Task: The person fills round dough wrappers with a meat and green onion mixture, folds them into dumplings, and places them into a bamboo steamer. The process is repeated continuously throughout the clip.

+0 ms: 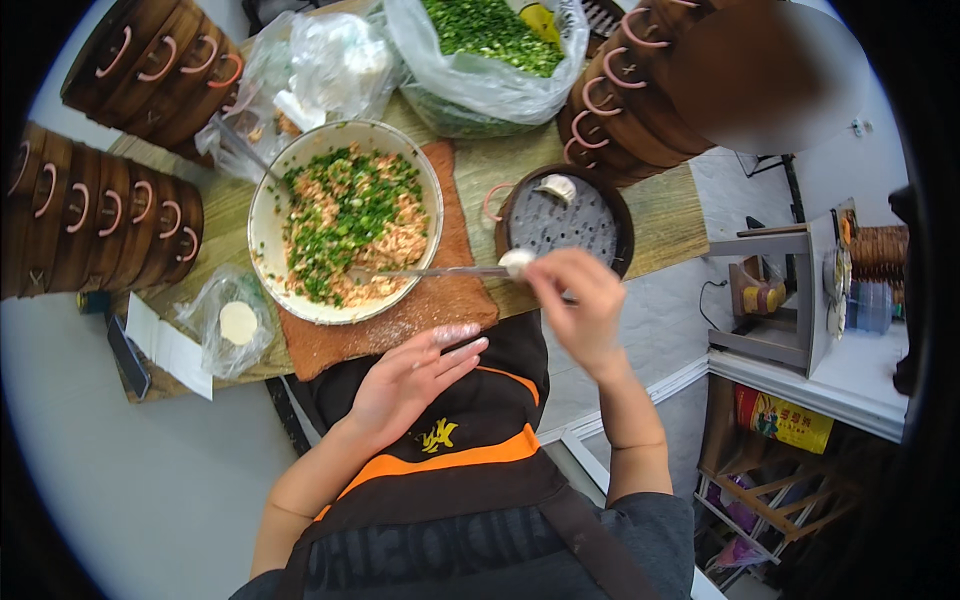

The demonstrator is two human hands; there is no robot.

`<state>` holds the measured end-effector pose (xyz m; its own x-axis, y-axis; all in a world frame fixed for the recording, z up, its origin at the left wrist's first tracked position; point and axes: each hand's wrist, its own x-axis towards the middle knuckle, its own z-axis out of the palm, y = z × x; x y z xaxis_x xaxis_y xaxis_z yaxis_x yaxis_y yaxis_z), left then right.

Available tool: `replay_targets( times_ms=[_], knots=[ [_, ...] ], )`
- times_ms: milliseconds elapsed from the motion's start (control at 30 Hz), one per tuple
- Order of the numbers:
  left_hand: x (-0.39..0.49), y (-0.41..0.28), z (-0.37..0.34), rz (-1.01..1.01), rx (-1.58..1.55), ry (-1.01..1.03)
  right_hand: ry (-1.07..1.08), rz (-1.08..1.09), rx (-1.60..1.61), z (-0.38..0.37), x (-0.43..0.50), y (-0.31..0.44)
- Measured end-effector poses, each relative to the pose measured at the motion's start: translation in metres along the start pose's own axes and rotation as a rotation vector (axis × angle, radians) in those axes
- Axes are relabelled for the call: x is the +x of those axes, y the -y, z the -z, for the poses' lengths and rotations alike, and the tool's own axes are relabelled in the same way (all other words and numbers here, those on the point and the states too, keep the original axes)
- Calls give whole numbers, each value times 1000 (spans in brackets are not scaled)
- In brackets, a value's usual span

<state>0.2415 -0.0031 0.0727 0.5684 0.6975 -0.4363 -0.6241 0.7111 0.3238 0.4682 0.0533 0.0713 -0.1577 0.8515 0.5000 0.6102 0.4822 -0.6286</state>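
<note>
Between the fingertips of my right hand (581,304) is a small white dumpling (517,262), held at the near-left rim of a round bamboo steamer (626,240). Inside the steamer, one folded dumpling (557,189) sits near the far side of a perforated liner (574,225). My left hand (420,371) is empty above the apron, its fingers extended and floury. Minced filling with chopped green onion (360,217) fills a white enamel bowl (262,259). A thin metal spatula (457,271) crosses the bowl's rim towards the dumpling; whether my right hand touches it is unclear.
A brown cloth (420,330) lies beneath the bowl. Round dough wrappers (238,322) sit in plastic at left, near a phone (127,356). Steamer stacks (105,210) flank the table. A plastic bag (480,112) of chopped greens stands behind.
</note>
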Motion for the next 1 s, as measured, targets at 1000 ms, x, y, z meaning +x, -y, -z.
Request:
replay_targets(
  times_ms=[1000],
  knots=[
    [-112, -106, 125, -935, 1068, -1115, -39, -146, -146, 18, 9, -35]
  ],
)
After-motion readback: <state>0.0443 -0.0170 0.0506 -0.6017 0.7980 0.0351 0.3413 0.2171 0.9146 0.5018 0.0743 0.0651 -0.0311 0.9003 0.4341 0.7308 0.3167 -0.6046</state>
